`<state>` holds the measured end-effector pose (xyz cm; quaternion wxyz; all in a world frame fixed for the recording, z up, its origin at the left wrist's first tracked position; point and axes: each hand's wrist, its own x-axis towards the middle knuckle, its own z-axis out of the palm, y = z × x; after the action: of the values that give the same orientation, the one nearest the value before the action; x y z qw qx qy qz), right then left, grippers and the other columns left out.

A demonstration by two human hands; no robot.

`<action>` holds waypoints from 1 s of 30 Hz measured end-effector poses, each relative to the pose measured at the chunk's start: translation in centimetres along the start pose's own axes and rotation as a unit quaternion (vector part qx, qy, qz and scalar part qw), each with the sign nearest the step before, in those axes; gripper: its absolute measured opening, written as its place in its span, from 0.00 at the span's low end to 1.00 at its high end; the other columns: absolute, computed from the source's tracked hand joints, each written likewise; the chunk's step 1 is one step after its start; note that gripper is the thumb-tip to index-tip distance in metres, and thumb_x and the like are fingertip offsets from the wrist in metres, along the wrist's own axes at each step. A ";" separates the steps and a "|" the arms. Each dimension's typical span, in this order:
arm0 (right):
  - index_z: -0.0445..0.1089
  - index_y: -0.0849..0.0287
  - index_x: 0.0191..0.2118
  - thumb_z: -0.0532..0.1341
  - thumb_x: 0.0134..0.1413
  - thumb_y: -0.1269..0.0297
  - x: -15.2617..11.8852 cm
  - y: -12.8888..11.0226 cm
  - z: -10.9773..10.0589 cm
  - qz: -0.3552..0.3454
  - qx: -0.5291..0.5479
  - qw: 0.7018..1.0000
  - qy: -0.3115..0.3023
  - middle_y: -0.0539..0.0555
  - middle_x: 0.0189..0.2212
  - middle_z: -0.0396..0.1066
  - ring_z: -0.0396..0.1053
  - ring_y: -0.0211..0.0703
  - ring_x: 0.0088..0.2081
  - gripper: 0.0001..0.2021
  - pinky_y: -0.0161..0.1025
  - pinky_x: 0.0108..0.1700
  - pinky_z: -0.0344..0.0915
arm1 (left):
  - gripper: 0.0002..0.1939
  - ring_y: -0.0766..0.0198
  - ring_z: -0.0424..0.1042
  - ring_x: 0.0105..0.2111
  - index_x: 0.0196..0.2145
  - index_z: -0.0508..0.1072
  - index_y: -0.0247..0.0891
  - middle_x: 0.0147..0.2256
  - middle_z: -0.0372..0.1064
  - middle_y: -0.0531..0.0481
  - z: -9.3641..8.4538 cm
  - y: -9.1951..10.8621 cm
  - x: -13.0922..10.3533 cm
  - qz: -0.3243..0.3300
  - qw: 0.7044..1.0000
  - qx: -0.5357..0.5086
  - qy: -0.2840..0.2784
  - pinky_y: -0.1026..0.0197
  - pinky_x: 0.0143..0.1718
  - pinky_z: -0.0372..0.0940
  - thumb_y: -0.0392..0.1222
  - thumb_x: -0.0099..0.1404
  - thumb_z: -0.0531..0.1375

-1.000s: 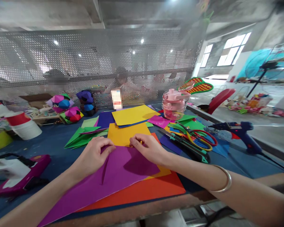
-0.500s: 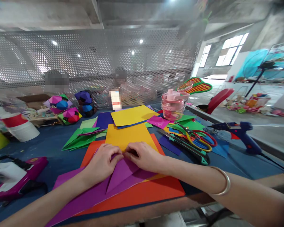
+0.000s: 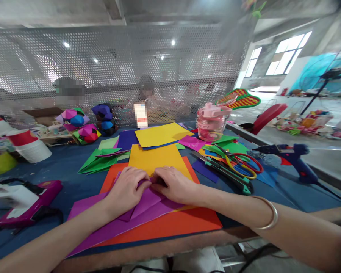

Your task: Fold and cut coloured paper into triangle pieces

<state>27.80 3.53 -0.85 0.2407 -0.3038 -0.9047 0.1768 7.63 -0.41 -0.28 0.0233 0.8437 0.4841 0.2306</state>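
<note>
Both hands meet at the upper edge of a folded purple sheet (image 3: 150, 204), low in the middle of the head view. My left hand (image 3: 130, 188) pinches the fold between thumb and fingers. Close beside it, my right hand (image 3: 172, 185) is closed on the same paper, its fingertips almost touching the left ones. Underneath lie an orange-red sheet (image 3: 193, 223) and an amber sheet (image 3: 156, 157). A bright yellow sheet (image 3: 165, 134) rests beyond them. Folded green paper (image 3: 95, 161) lies to the left.
Scissors (image 3: 247, 167), a cutter knife (image 3: 227, 176) and a blue glue gun (image 3: 295, 157) lie at right. Behind them stands a pink bottle (image 3: 211, 121). A magenta power strip (image 3: 49, 189) and paper cups (image 3: 30, 146) are at left. A perforated screen (image 3: 102, 68) stands behind.
Both hands still hold the purple sheet, whose raised folded flap now lies lower and flatter. The camera view has shifted slightly.
</note>
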 end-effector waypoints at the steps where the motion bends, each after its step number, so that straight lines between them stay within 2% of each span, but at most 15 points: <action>1: 0.69 0.60 0.38 0.64 0.59 0.69 0.0 0.0 0.0 -0.003 -0.003 1.000 -0.002 0.54 0.35 0.74 0.69 0.43 0.37 0.03 0.38 0.40 0.59 | 0.07 0.55 0.71 0.39 0.35 0.71 0.40 0.35 0.74 0.49 0.0 0.1 -0.1 0.002 1.000 0.001 0.005 0.52 0.44 0.61 0.40 0.72 0.55; 4: 0.68 0.60 0.39 0.64 0.60 0.69 0.0 0.0 0.1 -0.004 -0.014 1.000 -0.005 0.55 0.35 0.73 0.68 0.44 0.37 0.04 0.39 0.41 0.59 | 0.05 0.51 0.68 0.46 0.43 0.70 0.39 0.43 0.71 0.45 -0.3 0.7 -0.5 0.022 0.999 0.016 0.033 0.48 0.49 0.60 0.39 0.71 0.57; 6: 0.67 0.60 0.39 0.64 0.60 0.68 0.0 0.0 0.1 -0.003 -0.021 1.000 -0.007 0.56 0.35 0.72 0.68 0.44 0.37 0.04 0.39 0.41 0.59 | 0.04 0.52 0.68 0.46 0.43 0.69 0.39 0.45 0.70 0.45 -0.6 1.1 -1.0 0.061 0.997 0.028 0.048 0.47 0.50 0.61 0.37 0.72 0.55; 8: 0.67 0.60 0.38 0.63 0.61 0.68 0.0 0.0 0.1 -0.004 -0.024 1.000 -0.014 0.55 0.35 0.72 0.67 0.44 0.37 0.04 0.39 0.42 0.58 | 0.07 0.55 0.70 0.47 0.43 0.71 0.40 0.45 0.72 0.46 -0.7 1.4 -2.0 0.117 0.992 0.021 0.042 0.50 0.51 0.63 0.35 0.74 0.53; 11: 0.66 0.59 0.37 0.63 0.62 0.68 0.1 -0.1 0.0 0.000 -0.027 0.999 -0.027 0.53 0.35 0.72 0.67 0.44 0.38 0.04 0.40 0.42 0.58 | 0.09 0.60 0.73 0.49 0.49 0.71 0.39 0.47 0.75 0.47 -1.0 1.6 -3.8 0.172 0.985 -0.010 0.015 0.59 0.53 0.66 0.35 0.76 0.52; 15: 0.66 0.59 0.37 0.63 0.63 0.67 0.1 -0.3 -0.1 0.015 -0.030 0.999 -0.034 0.55 0.36 0.72 0.66 0.45 0.39 0.04 0.41 0.44 0.57 | 0.14 0.60 0.76 0.49 0.54 0.71 0.37 0.48 0.77 0.45 -2.0 1.8 -5.7 0.185 0.982 0.035 -0.007 0.63 0.51 0.70 0.40 0.78 0.50; 20: 0.66 0.59 0.38 0.62 0.63 0.66 0.1 -0.5 -0.2 0.022 -0.036 0.998 -0.041 0.55 0.36 0.72 0.66 0.45 0.39 0.04 0.41 0.44 0.57 | 0.18 0.58 0.77 0.49 0.53 0.74 0.38 0.49 0.77 0.44 -3.3 2.1 -7.0 0.214 0.972 0.098 -0.018 0.62 0.50 0.72 0.43 0.78 0.47; 24: 0.66 0.59 0.38 0.62 0.64 0.66 0.2 -0.4 -0.2 0.020 -0.038 0.998 -0.046 0.55 0.37 0.72 0.66 0.45 0.39 0.05 0.41 0.44 0.57 | 0.17 0.60 0.74 0.53 0.57 0.71 0.41 0.53 0.75 0.47 -3.5 1.5 -9.0 0.199 0.974 0.103 -0.019 0.63 0.57 0.67 0.42 0.77 0.49; 27: 0.66 0.59 0.39 0.62 0.64 0.66 0.2 -0.4 -0.3 0.017 -0.036 0.998 -0.048 0.55 0.37 0.72 0.66 0.45 0.40 0.04 0.41 0.45 0.58 | 0.18 0.61 0.70 0.58 0.61 0.67 0.42 0.58 0.71 0.49 -3.9 0.8 -10.4 0.186 0.975 0.113 -0.042 0.64 0.61 0.62 0.41 0.76 0.52; 30: 0.66 0.59 0.38 0.62 0.64 0.66 0.2 -0.4 -0.3 0.016 -0.035 0.998 -0.048 0.55 0.37 0.72 0.66 0.45 0.40 0.04 0.41 0.45 0.58 | 0.22 0.59 0.65 0.62 0.64 0.64 0.42 0.62 0.67 0.50 -4.6 0.5 -10.9 0.199 0.969 0.128 -0.073 0.59 0.65 0.59 0.38 0.75 0.52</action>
<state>27.61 3.38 -0.37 0.1833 -0.3177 -0.9159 0.1630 1.50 -10.53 -0.01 -0.0959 0.9336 0.3291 0.1042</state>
